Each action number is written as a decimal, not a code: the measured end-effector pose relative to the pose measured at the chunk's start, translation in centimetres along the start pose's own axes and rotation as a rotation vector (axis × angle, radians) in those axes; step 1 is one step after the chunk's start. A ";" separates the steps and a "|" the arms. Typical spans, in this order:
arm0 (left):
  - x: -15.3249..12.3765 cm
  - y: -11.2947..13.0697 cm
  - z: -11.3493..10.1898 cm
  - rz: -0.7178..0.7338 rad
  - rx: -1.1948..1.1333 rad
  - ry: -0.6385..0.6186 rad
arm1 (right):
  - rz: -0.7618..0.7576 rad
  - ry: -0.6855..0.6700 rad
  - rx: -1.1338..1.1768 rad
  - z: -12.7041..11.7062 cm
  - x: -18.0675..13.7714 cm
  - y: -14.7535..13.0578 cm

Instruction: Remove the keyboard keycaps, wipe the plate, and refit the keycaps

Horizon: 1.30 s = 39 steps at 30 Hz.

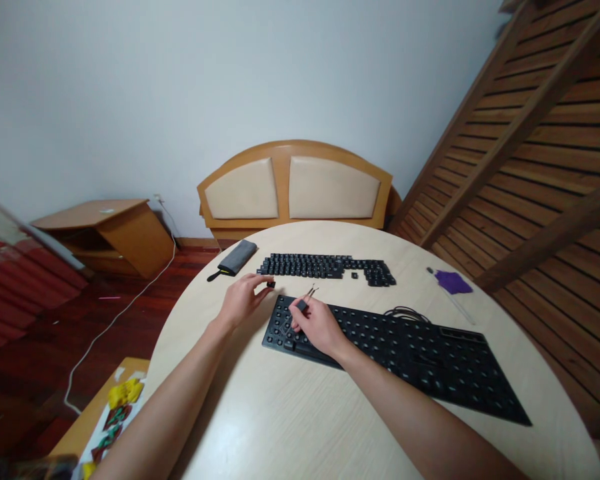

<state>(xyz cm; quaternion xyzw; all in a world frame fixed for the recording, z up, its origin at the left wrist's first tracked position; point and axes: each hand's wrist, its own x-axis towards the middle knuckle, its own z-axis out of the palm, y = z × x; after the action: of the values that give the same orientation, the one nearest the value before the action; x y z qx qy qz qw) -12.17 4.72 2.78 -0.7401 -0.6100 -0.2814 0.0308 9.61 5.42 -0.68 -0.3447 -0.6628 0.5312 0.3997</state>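
Note:
Between the thumb and fingers of my left hand (240, 298) is a small black keycap (271, 285), just beyond the near keyboard's left end. My right hand (319, 323) is closed around a keycap puller (303, 305), its thin wire prongs pointing up and away. That hand is over the left part of a black keyboard (410, 353), which lies slanted with most of its switches bare. Farther back, loose black keycaps (305, 265) are laid out in keyboard order, and a single keycap (355, 275) sits apart in a gap among them.
A grey pouch (237, 257) lies at the table's back left. On the right are a purple cloth (453, 282) and a thin brush-like stick (453, 300). The keyboard's coiled cable (407, 313) is behind it. A headboard (295, 183) stands beyond the round table (260, 413).

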 end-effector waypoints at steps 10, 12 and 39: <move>2.3 -3.2 3.9 0.006 0.099 0.086 | 0.019 -0.012 -0.011 0.0 -0.1 -0.3; 2.2 -3.5 4.3 -0.005 0.115 0.083 | 0.023 -0.011 -0.017 0.1 -0.2 -0.3; 2.1 -4.1 4.8 -0.051 0.175 0.082 | 0.026 -0.017 -0.040 0.0 -0.2 -0.1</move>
<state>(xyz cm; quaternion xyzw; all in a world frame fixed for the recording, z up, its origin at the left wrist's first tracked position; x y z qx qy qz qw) -13.93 9.52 -1.48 -0.7066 -0.6493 -0.2576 0.1129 9.70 5.22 -0.64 -0.3566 -0.6722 0.5259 0.3800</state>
